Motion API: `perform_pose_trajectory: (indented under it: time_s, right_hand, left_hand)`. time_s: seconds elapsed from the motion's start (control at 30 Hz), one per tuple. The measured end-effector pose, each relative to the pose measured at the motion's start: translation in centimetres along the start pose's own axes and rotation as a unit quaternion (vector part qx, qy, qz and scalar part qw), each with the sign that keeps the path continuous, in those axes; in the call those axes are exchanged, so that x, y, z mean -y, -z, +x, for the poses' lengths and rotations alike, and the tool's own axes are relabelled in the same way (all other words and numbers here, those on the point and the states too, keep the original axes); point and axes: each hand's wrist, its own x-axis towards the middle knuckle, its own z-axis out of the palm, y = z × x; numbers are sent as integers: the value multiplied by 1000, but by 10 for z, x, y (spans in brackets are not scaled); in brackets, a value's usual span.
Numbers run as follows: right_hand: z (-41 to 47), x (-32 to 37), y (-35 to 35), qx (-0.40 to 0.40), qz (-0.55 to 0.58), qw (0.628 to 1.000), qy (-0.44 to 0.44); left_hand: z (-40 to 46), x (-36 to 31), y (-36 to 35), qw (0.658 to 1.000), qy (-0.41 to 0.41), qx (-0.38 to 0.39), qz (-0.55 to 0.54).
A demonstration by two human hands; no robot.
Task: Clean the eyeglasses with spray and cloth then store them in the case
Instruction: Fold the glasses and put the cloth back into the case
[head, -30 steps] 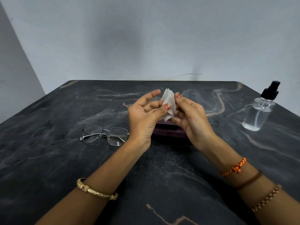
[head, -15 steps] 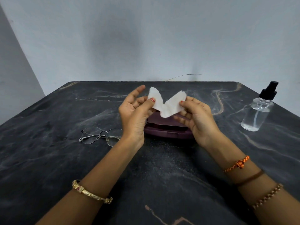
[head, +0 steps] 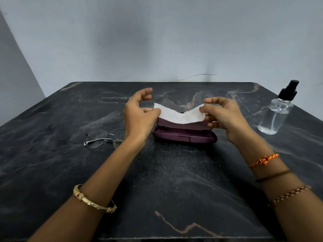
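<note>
cloth [head: 181, 116]: stretched between both hands, sagging mid-span over the case [head: 184, 137]
left hand [head: 139, 117]: pinching its left end
right hand [head: 225, 117]: pinching its right end
eyeglasses [head: 103, 139]: flat, left of case
spray bottle [head: 276, 112]: upright near the table's [head: 52, 154] far right edge

No readable text, label, brand, number or sign shows on anything in view.

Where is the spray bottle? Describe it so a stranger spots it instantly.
Start at the dark marbled table and go to its far right edge, well right of the maroon eyeglass case. There stands the spray bottle, upright and alone. It is the only clear item, with a black pump top.
</note>
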Motion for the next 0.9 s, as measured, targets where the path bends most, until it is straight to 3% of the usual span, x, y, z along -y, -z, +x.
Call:
perform_pose_trajectory:
  time_s: [0.2,0.43,0.9]
  right_hand:
    - [5,4,12,34,-101,994,8]
    - [5,3,25,80,-148,985,-41]
    - [4,2,31,139,-229,962,-51]
  left_hand:
    - [4,0,1,999,-5,26,32]
    - [-3,1,-2,992,-12,85,97]
    - [-7,-2,0,949,-42,163,265]
